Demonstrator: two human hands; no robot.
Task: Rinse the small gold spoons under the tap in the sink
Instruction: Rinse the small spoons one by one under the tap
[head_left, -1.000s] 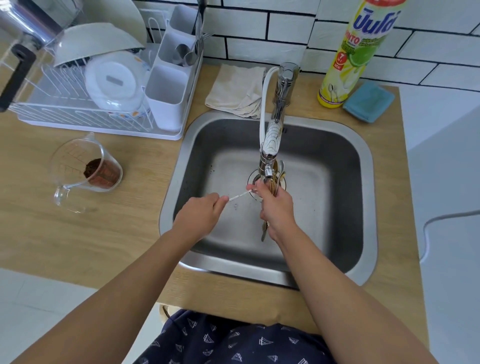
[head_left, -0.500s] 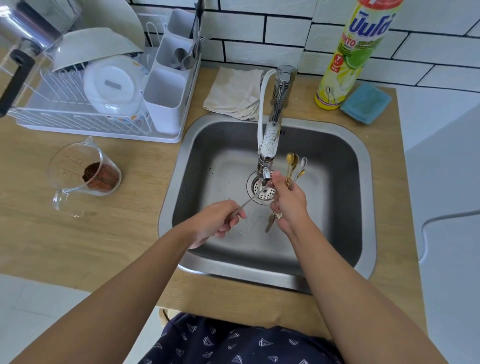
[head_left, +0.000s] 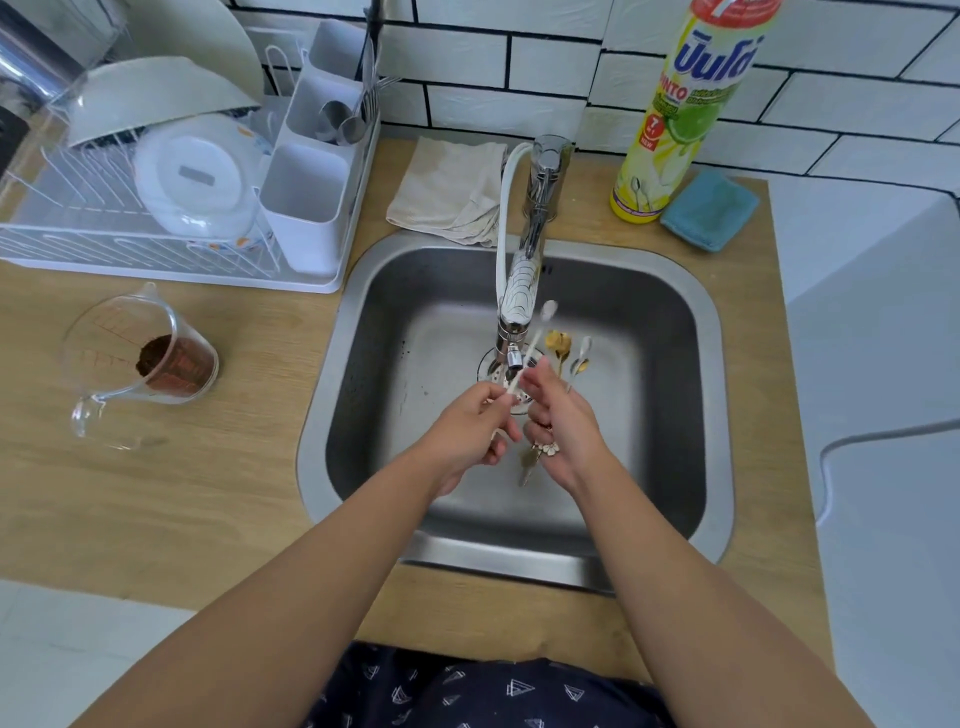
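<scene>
The small gold spoons (head_left: 565, 349) are bunched together over the middle of the sink (head_left: 711, 395), slim stems with little bowls pointing away from the person, one bowl gold, another looking paler, and a white flower-shaped end showing below the palm. The right hand (head_left: 563, 426) grips that bunch around the stems, fingers curled round them, bowls sticking out past the fingertips and the handle ends poking out under the heel of the hand. Just beside them, a pale spoon (head_left: 535, 343), blurred, slants up toward the tap (head_left: 522, 291); the left hand (head_left: 467, 431) pinches its lower stem between thumb and curled fingers, its bowl lying right against the spout. Both hands sit close together, nearly touching, directly over the drain (head_left: 496, 366). I cannot tell whether water is running. The tap's white hose and nozzle hang between the camera and the far basin wall, partly covering the drain. Outward now: a beige cloth (head_left: 449, 189) lies behind the sink, a yellow-green bottle (head_left: 675, 114) stands by a blue sponge (head_left: 709, 210) at the back right. On the left, a white dish rack (head_left: 171, 208) holds bowls and cutlery, and a clear measuring jug (head_left: 137, 358) with brown grounds lies tipped on the wooden counter (head_left: 182, 493).
</scene>
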